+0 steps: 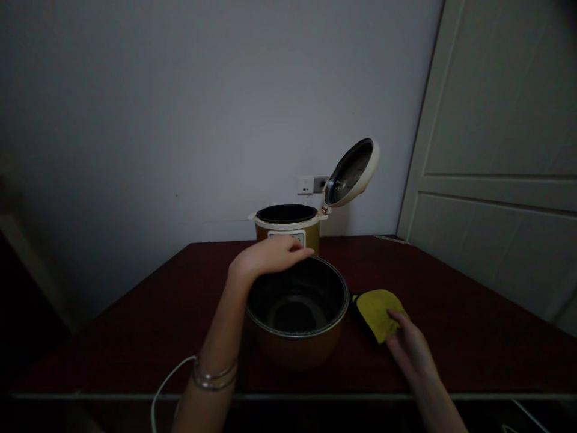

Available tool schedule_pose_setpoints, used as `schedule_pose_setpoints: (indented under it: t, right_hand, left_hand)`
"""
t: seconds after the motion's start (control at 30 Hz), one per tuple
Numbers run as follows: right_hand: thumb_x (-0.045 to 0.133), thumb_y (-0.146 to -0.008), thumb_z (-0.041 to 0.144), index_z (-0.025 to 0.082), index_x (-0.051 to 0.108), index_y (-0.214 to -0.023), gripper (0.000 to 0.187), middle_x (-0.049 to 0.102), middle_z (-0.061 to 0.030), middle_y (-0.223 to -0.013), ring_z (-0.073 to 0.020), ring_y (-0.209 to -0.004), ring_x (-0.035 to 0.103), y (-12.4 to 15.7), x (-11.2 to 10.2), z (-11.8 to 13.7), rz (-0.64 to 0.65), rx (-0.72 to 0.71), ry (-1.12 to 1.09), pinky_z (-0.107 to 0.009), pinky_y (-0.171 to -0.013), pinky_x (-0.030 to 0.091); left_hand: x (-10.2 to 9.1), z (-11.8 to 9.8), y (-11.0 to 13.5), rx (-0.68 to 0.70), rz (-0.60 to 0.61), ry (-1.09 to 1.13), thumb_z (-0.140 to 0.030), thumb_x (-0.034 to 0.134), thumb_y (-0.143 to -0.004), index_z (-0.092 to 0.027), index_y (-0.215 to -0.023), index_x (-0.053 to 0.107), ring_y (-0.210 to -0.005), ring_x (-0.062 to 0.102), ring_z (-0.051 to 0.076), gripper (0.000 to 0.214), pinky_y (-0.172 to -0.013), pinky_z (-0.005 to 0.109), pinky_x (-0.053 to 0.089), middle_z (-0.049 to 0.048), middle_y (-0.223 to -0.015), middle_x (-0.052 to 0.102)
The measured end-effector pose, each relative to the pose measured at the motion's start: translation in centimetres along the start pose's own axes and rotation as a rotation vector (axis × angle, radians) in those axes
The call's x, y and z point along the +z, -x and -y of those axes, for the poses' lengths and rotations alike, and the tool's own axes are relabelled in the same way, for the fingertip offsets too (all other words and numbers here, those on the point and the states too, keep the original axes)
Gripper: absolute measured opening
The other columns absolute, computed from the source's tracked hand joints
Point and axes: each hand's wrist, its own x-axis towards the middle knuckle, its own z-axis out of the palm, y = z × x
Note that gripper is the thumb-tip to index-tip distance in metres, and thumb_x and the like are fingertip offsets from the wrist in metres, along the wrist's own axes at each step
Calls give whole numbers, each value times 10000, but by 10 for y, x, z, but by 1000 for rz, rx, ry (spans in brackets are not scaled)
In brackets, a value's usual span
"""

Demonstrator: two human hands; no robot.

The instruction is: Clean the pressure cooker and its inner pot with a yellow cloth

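Observation:
A rice cooker's inner pot (295, 352), dark inside and brownish outside, stands upright at the front middle of the table. My left hand (274, 254) is bent over its far rim, with the thumb pointing right. The other fingers of this hand are mostly hidden, but it appears closed on the rim. To the right of the pot, my right hand (412, 346) pinches the edge of a yellow cloth (378, 310), thumb on top. The cloth is close to the tabletop, with a dark area along its left side.
Behind the pot stands the rice cooker body (312, 237), its lid (354, 171) tipped up to the right. A wall socket (305, 185) is behind it. The dark red table (157, 313) meets the wall; a white cord (164, 382) hangs over its front edge. Right is a panelled door (496, 150).

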Motion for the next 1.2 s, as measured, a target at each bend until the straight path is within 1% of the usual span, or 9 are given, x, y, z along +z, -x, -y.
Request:
schedule_pose_setpoints:
  t: [0.1, 0.2, 0.37, 0.47, 0.6, 0.7, 0.8, 1.0, 1.2]
  right_hand:
    - [700, -624, 154, 152, 667, -896, 274, 719, -16, -882, -153, -741, 678, 0, -5, -4, -8, -46, 56, -211, -630, 568]
    - [734, -600, 184, 152, 670, -900, 309, 719, -11, -894, -155, -756, 674, 5, -7, -6, 38, -75, 129, -204, -637, 562]
    - [752, -588, 221, 154, 675, -887, 316, 719, -12, -887, -167, -762, 673, 10, -6, -6, 83, -97, 187, -212, -637, 554]
    - [746, -591, 234, 153, 675, -891, 318, 720, -24, -895, -187, -777, 676, 11, -6, -6, 103, -117, 207, -237, -654, 557]
    - [753, -584, 233, 153, 676, -878, 314, 721, -16, -863, -184, -764, 674, 14, -4, -5, 125, -116, 222, -229, -646, 554]
    - [764, -556, 233, 146, 676, -834, 303, 719, -11, -814, -178, -738, 670, 17, -2, -4, 109, -103, 225, -214, -611, 546]
    - [769, -546, 237, 142, 679, -816, 300, 717, -16, -793, -187, -719, 670, 17, -1, -4, 122, -103, 221, -234, -603, 550]
    - [774, -544, 229, 146, 688, -813, 295, 720, -13, -828, -170, -720, 665, 11, -6, -6, 95, -107, 180, -219, -610, 546]
    - [770, -573, 288, 172, 672, -853, 318, 718, -12, -856, -189, -714, 664, 25, 8, -4, 115, -101, 148, -260, -588, 539]
  left_hand:
    - [26, -34, 32, -20, 24, -22, -617, 361, -860, -169, -873, 706, -734, 627, 189, 566, -626, 276, 405, 83, -848, 705]
    - [61, -46, 49, -51, -36, -118, -681, 323, -840, -184, -916, 700, -788, 656, 245, 629, -622, 309, 405, 117, -885, 711]
    - [102, -35, 58, -114, -184, -261, -674, 369, -828, -162, -942, 677, -742, 666, 289, 608, -574, 331, 377, 163, -793, 705]
    - [114, -18, 65, -19, -323, -326, -663, 400, -824, -166, -789, 666, -645, 650, 246, 564, -523, 305, 346, 127, -715, 695]
    - [121, 3, 76, 208, -545, -410, -661, 471, -790, -173, -589, 578, -523, 585, 170, 538, -484, 278, 323, 57, -577, 630]
    - [124, 13, 79, 309, -588, -472, -626, 490, -800, -178, -546, 534, -468, 538, 135, 517, -465, 268, 294, 18, -514, 585]
    - [126, 16, 78, 353, -600, -507, -568, 474, -845, -178, -550, 523, -448, 517, 117, 491, -462, 267, 277, 0, -493, 564]
    - [127, 18, 73, 440, -752, -595, -515, 497, -863, -182, -499, 471, -405, 447, 95, 494, -442, 270, 246, -16, -443, 489]
    - [101, 38, 74, 464, -898, -453, -413, 570, -855, -175, -469, 423, -397, 377, 72, 477, -453, 253, 241, -43, -422, 416]
